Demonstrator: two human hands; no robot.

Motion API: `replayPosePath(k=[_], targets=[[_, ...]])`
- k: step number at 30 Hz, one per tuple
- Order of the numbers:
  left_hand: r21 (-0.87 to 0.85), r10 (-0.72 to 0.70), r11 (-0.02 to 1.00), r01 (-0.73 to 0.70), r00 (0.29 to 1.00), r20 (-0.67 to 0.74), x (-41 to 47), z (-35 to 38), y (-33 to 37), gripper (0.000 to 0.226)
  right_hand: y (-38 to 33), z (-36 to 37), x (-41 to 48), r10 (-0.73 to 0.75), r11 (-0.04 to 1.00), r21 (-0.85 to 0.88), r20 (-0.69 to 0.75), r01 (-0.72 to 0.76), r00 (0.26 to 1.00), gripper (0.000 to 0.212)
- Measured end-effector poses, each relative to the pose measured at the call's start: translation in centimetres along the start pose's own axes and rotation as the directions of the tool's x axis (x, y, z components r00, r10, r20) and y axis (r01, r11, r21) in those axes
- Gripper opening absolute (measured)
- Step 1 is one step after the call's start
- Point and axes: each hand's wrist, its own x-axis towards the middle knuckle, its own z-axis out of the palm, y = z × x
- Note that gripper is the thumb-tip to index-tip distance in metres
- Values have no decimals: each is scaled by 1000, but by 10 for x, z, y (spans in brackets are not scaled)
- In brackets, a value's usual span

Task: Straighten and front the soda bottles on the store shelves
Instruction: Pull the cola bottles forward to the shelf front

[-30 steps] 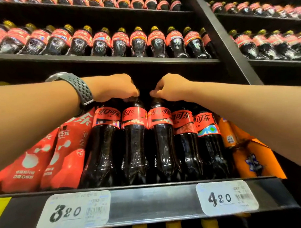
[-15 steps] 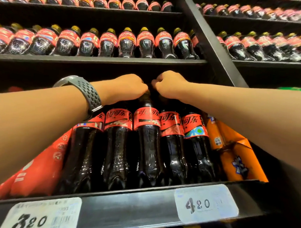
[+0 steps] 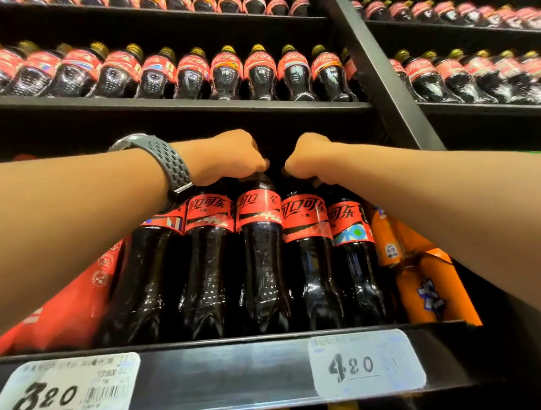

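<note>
The lower shelf [image 3: 226,372] carried the row being fronted: five dark cola bottles [image 3: 206,264] standing packed shoulder to shoulder directly beneath both hands. The left hand [image 3: 231,157] was curled into a fist over the top of the middle bottle [image 3: 261,266]. The right hand [image 3: 310,158] was curled the same way over its right-hand neighbour [image 3: 311,276]. Both caps were hidden under the fingers, so the exact pinch could not be told.

Several risks followed from that grip. Turning by the top might have loosened a cap instead of rotating the bottle. The touching bodies might have dragged an adjoining label off front. A pull from so high up might have tipped a bottle over the shelf's low front lip.

The upper shelf board [image 3: 174,105] hung just above the knuckles and left little room to lift. Beyond the right hand, orange bottles [image 3: 426,280] crowded against the last cola. Under the left forearm lay red packs [image 3: 76,290]. Price tags [image 3: 366,363] sat on the rail below the hands. A grey watch band [image 3: 172,161] circled the left wrist.
</note>
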Motion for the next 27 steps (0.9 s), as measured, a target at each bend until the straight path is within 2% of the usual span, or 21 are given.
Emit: replayPosePath(k=[2, 5, 8, 12, 17, 21, 27], targets=[[-12, -2, 1000, 2, 1000, -3, 0, 0, 0, 28, 2, -2, 0, 32, 992, 121, -5, -31, 999, 17], [-21, -10, 1000, 10, 1000, -13, 0, 1, 0, 27, 5, 0, 1, 91, 956, 283, -42, -75, 995, 22], [-21, -10, 1000, 10, 1000, -13, 1, 4, 1, 28, 9, -1, 1, 97, 934, 349, -46, -75, 994, 23], [-20, -19, 1000, 18, 1000, -15, 2, 4, 1, 28, 11, -4, -1, 93, 924, 375, -44, -70, 995, 26], [-15, -22, 1000, 22, 999, -33, 2, 6, 1, 29, 11, -8, -6, 76, 884, 460, 29, -80, 997, 28], [24, -14, 1000, 16, 998, -57, 2, 7, 1, 30, 14, -4, -7, 90, 908, 412, -12, -77, 996, 32], [46, 20, 999, -17, 997, -74, 5, 4, 2, 24, 15, -11, -4, 54, 871, 481, 112, -102, 992, 24]])
